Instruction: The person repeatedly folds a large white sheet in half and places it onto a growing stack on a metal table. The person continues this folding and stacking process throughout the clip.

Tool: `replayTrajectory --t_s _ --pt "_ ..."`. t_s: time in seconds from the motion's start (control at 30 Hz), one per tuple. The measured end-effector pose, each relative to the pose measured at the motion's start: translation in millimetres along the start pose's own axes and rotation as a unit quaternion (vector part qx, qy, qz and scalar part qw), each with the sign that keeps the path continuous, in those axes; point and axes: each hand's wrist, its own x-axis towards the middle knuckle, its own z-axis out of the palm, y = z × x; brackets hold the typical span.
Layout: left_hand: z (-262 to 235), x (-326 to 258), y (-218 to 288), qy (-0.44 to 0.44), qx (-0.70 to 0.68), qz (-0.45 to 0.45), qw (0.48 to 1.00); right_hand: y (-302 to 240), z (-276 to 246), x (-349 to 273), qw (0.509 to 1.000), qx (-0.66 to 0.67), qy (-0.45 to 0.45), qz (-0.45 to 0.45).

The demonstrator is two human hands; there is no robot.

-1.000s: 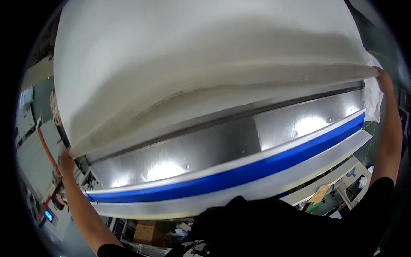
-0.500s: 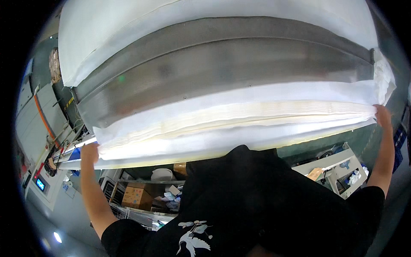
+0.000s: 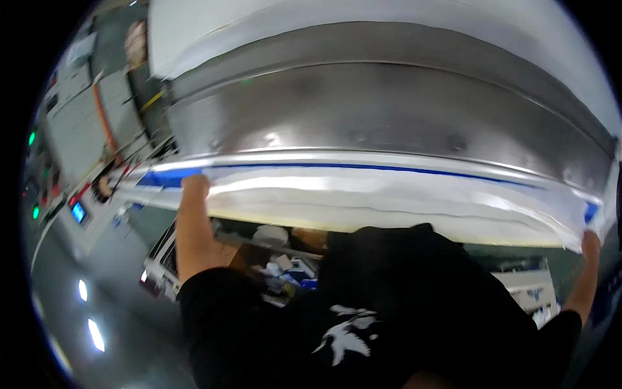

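A wide white fabric sheet (image 3: 402, 198) lies folded along the front lip of a long curved stainless-steel machine table (image 3: 389, 123), just below its thin blue edge stripe (image 3: 363, 168), stretched between both arms. The left hand (image 3: 194, 187) grips the sheet's left end with fingers curled over the fold; the right hand (image 3: 591, 241) pinches the right corner at the picture's rim, though its fingers are too blurred to read clearly. With the hands so far apart, the middle could sag or slip off the lip if either grip loosens. Below the table, a cluttered shelf (image 3: 285, 256) holds small white and blue packages, indistinct. At far left, a grey control cabinet (image 3: 71, 194) carries a small blue screen (image 3: 78, 211) and green lamps (image 3: 31, 138).
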Motion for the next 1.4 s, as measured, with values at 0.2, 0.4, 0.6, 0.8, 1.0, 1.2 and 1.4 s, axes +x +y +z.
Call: replayTrajectory --t_s 0.2,0.4,0.6,0.8,1.0,1.2,1.4 --pt "-43 -25 -33 0.113 -0.183 -0.232 0.949 -10 -12 -31 0.994 -0.099 -0.047 -0.031" --pt "43 -16 -94 0.348 -0.220 -0.148 0.899 -126 -102 -29 0.984 0.051 -0.126 -0.113" --pt "-79 -135 -6 0.327 -0.334 -0.163 0.869 -174 -199 -76 0.952 0.174 -0.202 -0.150" --pt "-57 -140 25 0.318 -0.387 -0.194 0.844 -235 -215 -70 0.952 0.209 -0.075 -0.211" --pt "-8 -129 43 0.357 -0.443 -0.197 0.798 -254 -208 -68 0.963 0.174 -0.009 -0.207" --pt "-13 -109 69 0.456 -0.532 -0.131 0.701 -291 -212 -80 0.966 0.193 0.068 -0.158" --pt "-113 -125 93 0.613 -0.494 -0.038 0.616 -300 -307 -109 0.940 0.224 0.133 -0.221"
